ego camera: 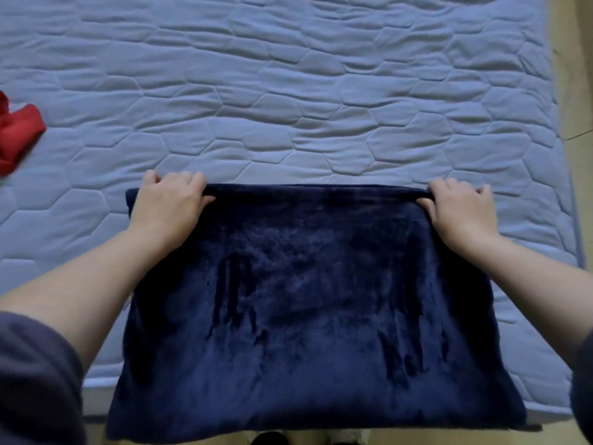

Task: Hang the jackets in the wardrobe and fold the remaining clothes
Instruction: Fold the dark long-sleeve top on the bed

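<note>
On the bed (321, 91) at six o'clock, my left hand (170, 203) and right hand (459, 210) each grip the far edge of the navy fleece (305, 300), which runs nine to three.

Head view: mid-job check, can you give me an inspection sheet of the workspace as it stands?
Surface: quilted light-blue mattress, slightly wrinkled.
Job's things: navy fleece cloth spread flat at the near side, its near end hanging over the bed's edge; red garment crumpled at the far left, partly out of frame.
Clutter: nothing seen.
Grippers: left hand grips the cloth's far edge near the left corner; right hand grips it at the right corner; fingers curled over the edge.
Cables: nothing seen.
Surroundings: beige floor along the bed's right side.
</note>
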The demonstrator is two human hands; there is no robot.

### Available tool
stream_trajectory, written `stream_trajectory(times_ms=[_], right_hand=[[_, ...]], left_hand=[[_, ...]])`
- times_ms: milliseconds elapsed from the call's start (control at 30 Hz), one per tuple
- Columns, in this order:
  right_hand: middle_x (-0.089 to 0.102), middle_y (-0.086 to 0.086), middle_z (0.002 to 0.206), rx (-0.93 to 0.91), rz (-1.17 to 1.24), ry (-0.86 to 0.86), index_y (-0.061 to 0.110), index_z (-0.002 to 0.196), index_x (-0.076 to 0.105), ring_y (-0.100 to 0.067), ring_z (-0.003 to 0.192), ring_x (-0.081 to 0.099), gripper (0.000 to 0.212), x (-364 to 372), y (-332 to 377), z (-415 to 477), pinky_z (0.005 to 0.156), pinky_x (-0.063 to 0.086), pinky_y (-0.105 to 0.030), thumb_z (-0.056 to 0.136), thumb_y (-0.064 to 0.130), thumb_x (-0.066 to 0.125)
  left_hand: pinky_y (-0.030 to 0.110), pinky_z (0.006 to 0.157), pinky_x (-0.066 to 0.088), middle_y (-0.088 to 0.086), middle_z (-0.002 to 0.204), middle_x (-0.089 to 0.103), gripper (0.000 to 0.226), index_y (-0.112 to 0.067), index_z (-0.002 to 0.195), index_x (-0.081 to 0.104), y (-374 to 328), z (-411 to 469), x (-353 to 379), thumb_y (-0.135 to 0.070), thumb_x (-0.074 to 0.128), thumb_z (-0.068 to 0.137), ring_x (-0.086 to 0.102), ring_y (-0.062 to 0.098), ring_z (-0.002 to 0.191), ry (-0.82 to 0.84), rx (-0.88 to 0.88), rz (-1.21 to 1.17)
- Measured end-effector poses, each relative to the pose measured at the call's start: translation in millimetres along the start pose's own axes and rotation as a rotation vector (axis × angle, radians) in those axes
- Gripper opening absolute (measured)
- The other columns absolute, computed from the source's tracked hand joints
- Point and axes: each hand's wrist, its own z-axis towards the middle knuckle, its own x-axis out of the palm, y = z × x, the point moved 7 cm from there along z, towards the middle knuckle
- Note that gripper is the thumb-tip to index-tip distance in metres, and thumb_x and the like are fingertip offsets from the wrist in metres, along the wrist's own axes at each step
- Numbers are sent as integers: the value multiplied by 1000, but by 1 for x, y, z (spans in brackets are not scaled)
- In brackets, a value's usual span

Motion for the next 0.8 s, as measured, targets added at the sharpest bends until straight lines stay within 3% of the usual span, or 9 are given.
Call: stream_trajectory(times_ms=[67, 133, 233, 333, 467, 567, 667, 733, 800], right_hand=[[54, -20, 121, 96, 42, 25, 9, 118, 54, -34, 115, 48, 31, 7, 10, -6, 98, 32, -49, 95, 28, 49], [37, -15, 146, 150, 201, -25, 12, 136, 43, -30, 136, 32, 44, -1, 31, -27, 112, 16, -54, 94, 24, 49], [20, -6, 159, -52, 351, -100, 18, 148, 32, -27, 147, 14, 59, -19, 93, -76, 113, 5, -60, 92, 32, 44], [20, -3, 159, -299, 297, -51, 27, 149, 31, -29, 147, 15, 61, -10, 153, -119, 111, 9, -63, 90, 44, 39], [13, 2, 160, -281, 105, 75, 36, 149, 26, -28, 148, 11, 60, 44, 133, -104, 111, 5, -64, 92, 53, 38], [19, -1, 159, -158, 32, 102, 32, 148, 31, -28, 147, 16, 63, 64, 61, -96, 109, 8, -68, 88, 52, 28], [8, -2, 161, 60, 19, 167, 30, 152, 20, -27, 148, 4, 68, 55, -2, -117, 110, 6, -68, 88, 55, 18], [6, -4, 162, 85, 61, 150, 27, 153, 18, -29, 148, 2, 69, 34, 6, -135, 111, 5, -68, 89, 53, 19], [13, -6, 161, -30, 151, 86, 24, 151, 24, -31, 148, 9, 68, 9, 56, -153, 111, 6, -67, 88, 50, 25]], left_hand=[[50, 89, 33, 19, 103, 54, 18, -5, 108, 53, -6, -3, 13, -15, 52, 93, 52, 36, 98, 53, -150, -1], [57, 107, 20, 19, 130, 45, 42, -8, 132, 43, -22, -18, 13, -10, 48, 90, 40, 35, 123, 56, -282, -111], [60, 113, 7, 13, 155, 24, 61, -14, 147, 29, -82, -56, -10, -27, 42, 89, 18, 31, 145, -69, -204, -255], [62, 112, 9, 9, 159, 18, 65, -23, 150, 28, -148, -92, -5, -42, 36, 88, 15, 30, 147, -16, 18, -275], [62, 112, 7, 6, 159, 18, 62, -31, 148, 32, -124, -94, 54, -53, 29, 90, 19, 26, 146, 115, 81, -74], [60, 113, 4, 6, 159, 19, 61, -30, 148, 32, -66, -91, 74, -52, 30, 91, 18, 27, 146, 102, -11, -30], [63, 112, 0, 10, 160, 10, 59, -26, 151, 21, -27, -110, 58, -47, 32, 97, 7, 29, 147, 112, -240, -59], [64, 112, 2, 14, 160, 9, 62, -22, 152, 19, -41, -123, 32, -44, 30, 95, 5, 33, 147, 78, -301, -114], [64, 111, 5, 14, 159, 12, 66, -21, 151, 21, -83, -136, 5, -43, 31, 90, 10, 33, 147, 24, -222, -156]])
